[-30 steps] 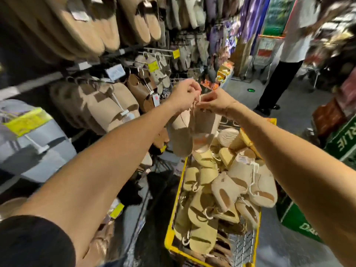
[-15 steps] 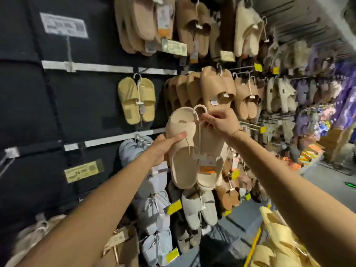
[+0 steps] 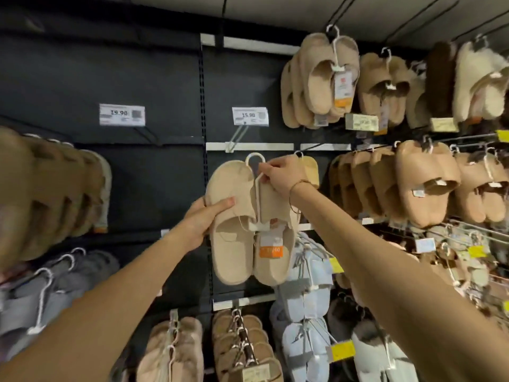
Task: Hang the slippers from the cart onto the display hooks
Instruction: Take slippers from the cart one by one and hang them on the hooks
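Note:
A beige pair of slippers point(image 3: 234, 244) on a white plastic hanger point(image 3: 257, 172) is held up in front of the dark display wall. My left hand point(image 3: 203, 221) grips the left slipper's side, thumb across its upper. My right hand point(image 3: 281, 175) pinches the hanger just under its loop. The loop sits a little below an empty display hook point(image 3: 237, 135) that juts out under the 15.90 price tag point(image 3: 250, 116). An orange price sticker point(image 3: 271, 250) hangs on the pair. The cart is out of view.
Full hooks surround the spot: tan slippers point(image 3: 429, 186) and fluffy pairs point(image 3: 325, 81) at right, light blue pairs point(image 3: 305, 288) below, grey pairs point(image 3: 55, 288) and tan ones point(image 3: 49, 188) at left. A second hook with a 19.90 tag point(image 3: 122, 114) sits further left.
My view swung from the cart up to the wall. Both hands carried the beige pair up and left, and its hanger loop now sits just below the empty hook.

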`<state>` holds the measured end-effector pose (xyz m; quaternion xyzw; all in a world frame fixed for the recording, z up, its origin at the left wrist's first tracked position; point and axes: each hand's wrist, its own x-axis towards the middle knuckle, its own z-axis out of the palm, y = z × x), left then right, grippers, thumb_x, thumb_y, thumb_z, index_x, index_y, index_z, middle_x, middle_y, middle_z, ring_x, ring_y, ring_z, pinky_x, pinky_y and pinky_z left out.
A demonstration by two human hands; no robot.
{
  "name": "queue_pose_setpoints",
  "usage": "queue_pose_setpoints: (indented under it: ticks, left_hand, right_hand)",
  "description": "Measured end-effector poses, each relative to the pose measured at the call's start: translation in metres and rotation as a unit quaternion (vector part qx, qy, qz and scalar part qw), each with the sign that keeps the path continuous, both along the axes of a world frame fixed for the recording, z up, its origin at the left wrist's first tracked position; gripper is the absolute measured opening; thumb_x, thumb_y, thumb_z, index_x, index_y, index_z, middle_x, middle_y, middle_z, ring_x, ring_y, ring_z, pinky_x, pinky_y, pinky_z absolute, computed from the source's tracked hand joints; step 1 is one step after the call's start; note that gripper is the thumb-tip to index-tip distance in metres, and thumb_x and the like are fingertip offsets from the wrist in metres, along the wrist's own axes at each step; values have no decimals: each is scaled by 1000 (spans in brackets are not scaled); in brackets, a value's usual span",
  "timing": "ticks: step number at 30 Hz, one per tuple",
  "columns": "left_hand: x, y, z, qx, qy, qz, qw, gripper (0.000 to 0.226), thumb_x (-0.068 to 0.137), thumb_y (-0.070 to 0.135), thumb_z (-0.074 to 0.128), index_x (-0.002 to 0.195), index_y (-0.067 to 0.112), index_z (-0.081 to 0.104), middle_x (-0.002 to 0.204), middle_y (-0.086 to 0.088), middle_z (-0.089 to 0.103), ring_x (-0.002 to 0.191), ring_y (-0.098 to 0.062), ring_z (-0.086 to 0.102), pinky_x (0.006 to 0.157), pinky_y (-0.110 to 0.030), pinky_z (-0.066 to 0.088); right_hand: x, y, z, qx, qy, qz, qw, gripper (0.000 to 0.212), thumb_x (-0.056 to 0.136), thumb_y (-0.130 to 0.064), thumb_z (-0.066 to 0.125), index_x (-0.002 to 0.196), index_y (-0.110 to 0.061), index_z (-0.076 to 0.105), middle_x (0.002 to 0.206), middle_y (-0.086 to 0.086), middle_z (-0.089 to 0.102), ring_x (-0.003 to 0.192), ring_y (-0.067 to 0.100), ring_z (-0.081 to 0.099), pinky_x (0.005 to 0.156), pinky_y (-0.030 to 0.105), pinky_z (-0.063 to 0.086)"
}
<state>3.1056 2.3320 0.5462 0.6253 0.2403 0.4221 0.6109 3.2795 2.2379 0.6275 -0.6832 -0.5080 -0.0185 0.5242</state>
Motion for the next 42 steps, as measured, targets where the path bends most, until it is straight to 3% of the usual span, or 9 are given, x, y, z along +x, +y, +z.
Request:
queue_pose_setpoints:
  ticks: [4, 6, 9, 14, 21, 29, 33, 37, 42]
  left_hand:
    - [-10, 20, 20, 11, -4, 23, 1000, 50, 74, 33, 86, 119, 23, 66, 104, -3, 79, 96, -22, 75, 80, -39, 61]
    - [-4, 28, 32, 27, 0, 32, 999, 40, 80, 31, 84, 116, 24, 66, 102, -1, 79, 96, -20, 75, 81, -38, 61]
    - [11, 39, 48, 47, 3, 44, 998, 46, 78, 33, 85, 118, 23, 66, 104, 0, 78, 97, -20, 75, 77, -37, 61]
    - [41, 62, 58, 53, -45, 48, 996, 50, 80, 31, 84, 125, 20, 64, 110, -3, 77, 103, -22, 74, 77, -37, 61]
    - [62, 94, 57, 85, -84, 56, 991, 55, 82, 30, 80, 133, 21, 60, 116, -3, 75, 107, -21, 72, 79, -34, 60]
    - [58, 113, 47, 116, -104, 35, 987, 73, 73, 35, 80, 138, 17, 53, 128, -11, 69, 114, -27, 69, 90, -42, 59]
    - [55, 119, 50, 120, -85, 48, 988, 78, 71, 40, 83, 140, 18, 53, 128, -10, 69, 116, -28, 68, 92, -44, 58]
    - [57, 133, 57, 107, -55, 84, 989, 66, 75, 36, 81, 135, 20, 57, 119, -6, 74, 109, -24, 71, 81, -36, 60]
    - [69, 176, 52, 82, 6, 157, 984, 66, 72, 42, 88, 129, 24, 59, 112, -3, 75, 100, -22, 74, 82, -40, 61]
  right_hand:
    - [-10, 26, 12, 36, 25, 18, 999, 32, 96, -35, 59, 75, -18, 76, 76, -4, 68, 71, 6, 57, 61, 21, 41]
    - [-4, 38, 16, 58, 50, 20, 997, 33, 96, -35, 59, 77, -16, 78, 78, -3, 70, 72, 6, 58, 68, 23, 43]
    - [8, 50, 28, 104, 74, 24, 992, 33, 96, -31, 62, 76, -11, 79, 75, 0, 71, 67, 4, 57, 72, 26, 45]
    - [33, 71, 44, 149, 54, 34, 987, 33, 96, -28, 61, 76, -9, 78, 78, 7, 72, 62, 2, 53, 58, 13, 41]
    - [60, 100, 48, 183, 35, 80, 979, 36, 97, -33, 59, 72, -12, 77, 75, 1, 72, 71, 7, 63, 72, 26, 53]
    - [62, 99, 35, 255, -31, 151, 955, 33, 99, -30, 58, 72, -18, 74, 73, -5, 71, 69, 4, 64, 63, 4, 46]
    - [59, 109, 45, 229, -14, 176, 957, 23, 97, -27, 60, 86, -22, 79, 89, -10, 75, 78, 0, 68, 63, 7, 50]
    - [66, 142, 48, 155, 23, 159, 975, 34, 95, -35, 63, 73, -15, 77, 74, 2, 74, 75, 14, 70, 68, 21, 55]
    - [78, 204, 37, 105, 100, 123, 982, 32, 93, -33, 66, 75, -10, 79, 73, 4, 74, 71, 15, 68, 74, 28, 57]
